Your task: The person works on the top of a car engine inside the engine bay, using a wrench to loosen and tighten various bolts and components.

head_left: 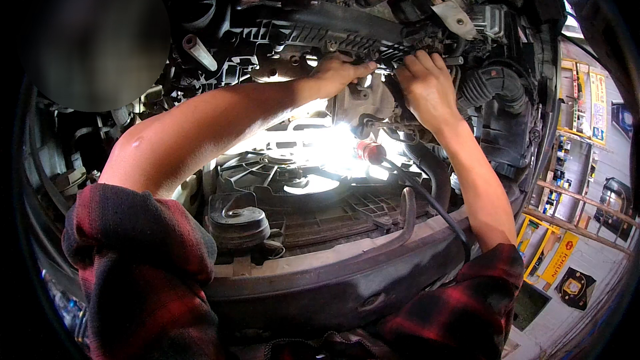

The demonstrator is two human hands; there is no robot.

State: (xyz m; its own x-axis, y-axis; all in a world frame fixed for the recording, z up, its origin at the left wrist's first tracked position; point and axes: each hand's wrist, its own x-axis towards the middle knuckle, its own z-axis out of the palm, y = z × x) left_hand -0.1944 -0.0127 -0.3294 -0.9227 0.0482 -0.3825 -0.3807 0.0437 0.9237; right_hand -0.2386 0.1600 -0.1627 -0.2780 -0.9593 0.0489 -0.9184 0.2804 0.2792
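Both my bare forearms reach into an open engine bay, the red-and-black checked sleeves pushed up to the elbows. My left hand [339, 75] is closed at the lower edge of a long black ribbed plastic engine part [327, 23], its thumb pointing right. What its fingers hold is hidden. Just to the right, my right hand [427, 87] has curled fingers pressed in among dark fittings at that part's right end; I cannot make out what is in them. Below the hands, a bright work light with a red end [371, 152] and a black cable [433, 207] shines into the bay.
Under my arms lie a radiator fan shroud [320, 217] and a black round-capped reservoir [239, 223]. The front crossmember [300, 287] runs along the near side. A corrugated intake hose [490, 87] is right of my right hand. Shelves with yellow boxes [560, 257] stand at far right.
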